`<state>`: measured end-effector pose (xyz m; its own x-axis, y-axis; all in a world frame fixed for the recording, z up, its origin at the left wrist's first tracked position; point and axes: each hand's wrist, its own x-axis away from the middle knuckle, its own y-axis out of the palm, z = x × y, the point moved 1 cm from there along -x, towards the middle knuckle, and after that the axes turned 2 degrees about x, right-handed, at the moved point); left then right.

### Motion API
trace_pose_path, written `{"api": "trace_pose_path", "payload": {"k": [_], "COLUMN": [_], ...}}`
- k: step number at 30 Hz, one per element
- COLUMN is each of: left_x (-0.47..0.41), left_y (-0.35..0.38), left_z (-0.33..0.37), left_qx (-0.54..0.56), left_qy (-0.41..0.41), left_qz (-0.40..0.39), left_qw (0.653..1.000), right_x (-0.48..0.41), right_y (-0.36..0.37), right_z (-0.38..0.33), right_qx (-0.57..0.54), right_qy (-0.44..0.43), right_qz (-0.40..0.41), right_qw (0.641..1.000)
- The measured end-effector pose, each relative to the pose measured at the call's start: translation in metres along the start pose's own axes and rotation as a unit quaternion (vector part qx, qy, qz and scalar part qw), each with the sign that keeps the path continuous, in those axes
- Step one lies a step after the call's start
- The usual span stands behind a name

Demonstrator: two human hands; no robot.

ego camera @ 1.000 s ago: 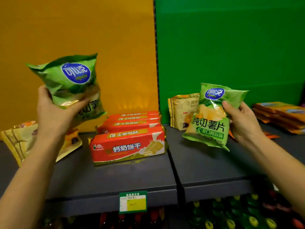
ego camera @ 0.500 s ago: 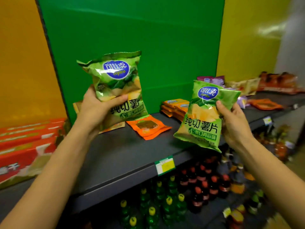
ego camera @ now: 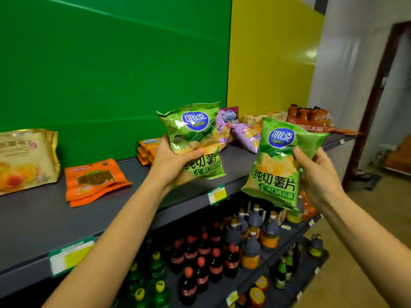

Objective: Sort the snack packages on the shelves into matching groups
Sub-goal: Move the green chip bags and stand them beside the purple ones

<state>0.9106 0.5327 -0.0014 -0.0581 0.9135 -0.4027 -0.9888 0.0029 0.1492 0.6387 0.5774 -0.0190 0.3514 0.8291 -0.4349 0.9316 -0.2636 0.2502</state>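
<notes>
Chips fill both hands at this moment: the left hand [ego camera: 172,162] is closed around the lower middle of one green chip bag [ego camera: 192,138], thumb across its front and fingers hidden behind, while the right hand [ego camera: 315,172] pinches a matching green chip bag [ego camera: 278,165] along its right edge, thumb on the printed face and fingers behind. Both bags hang in the air above and in front of the grey shelf [ego camera: 44,218], the right one out past its front edge and over the bottles [ego camera: 200,263] on the lower shelf. By their look these are light, air-puffed foil pillows, so they should yield under a grip and the crisps inside would likely crush if squeezed hard. The glossy film is probably slick; a hold at the crimped top or bottom seam, or a loose cradle around the middle, seems safest. Beyond the left hand's bag lie purple chip bags [ego camera: 244,135], and farther off past the right hand sit dark orange-brown packs [ego camera: 309,117]. To the left of the left hand lie flat orange pouches [ego camera: 95,181] and a gold bag [ego camera: 24,158]. No green group shows on the shelf, so the pair likely needs a bare spot.
</notes>
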Motion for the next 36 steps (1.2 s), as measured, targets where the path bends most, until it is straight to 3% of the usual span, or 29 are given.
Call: {"api": "trace_pose_path", "payload": {"k": [13, 19, 28, 32, 36], "left_x": [-0.117, -0.168, -0.198, -0.198, -0.201], "left_y": [0.125, 0.149, 0.156, 0.156, 0.160], "left_z": [-0.092, -0.131, -0.155, -0.161, -0.161], "left_qx": [0.008, 0.000, -0.060, -0.087, -0.117], "left_qy": [-0.053, -0.070, -0.082, -0.074, -0.073], "left_qz": [0.004, -0.004, -0.007, -0.004, -0.026], "left_qw": [0.999, 0.998, 0.995, 0.993, 0.990], "right_x": [-0.155, -0.237, -0.318, -0.344, -0.364], "right_y": [-0.073, -0.074, -0.061, -0.053, -0.050], "right_z": [0.047, 0.071, 0.139, 0.154, 0.170], "right_qx": [-0.043, -0.011, -0.010, 0.038, 0.151], "right_qy": [-0.003, 0.016, 0.173, 0.206, 0.179], "right_qz": [0.006, -0.057, -0.152, -0.181, -0.281], "right_qw": [0.999, 0.998, 0.973, 0.961, 0.931]}}
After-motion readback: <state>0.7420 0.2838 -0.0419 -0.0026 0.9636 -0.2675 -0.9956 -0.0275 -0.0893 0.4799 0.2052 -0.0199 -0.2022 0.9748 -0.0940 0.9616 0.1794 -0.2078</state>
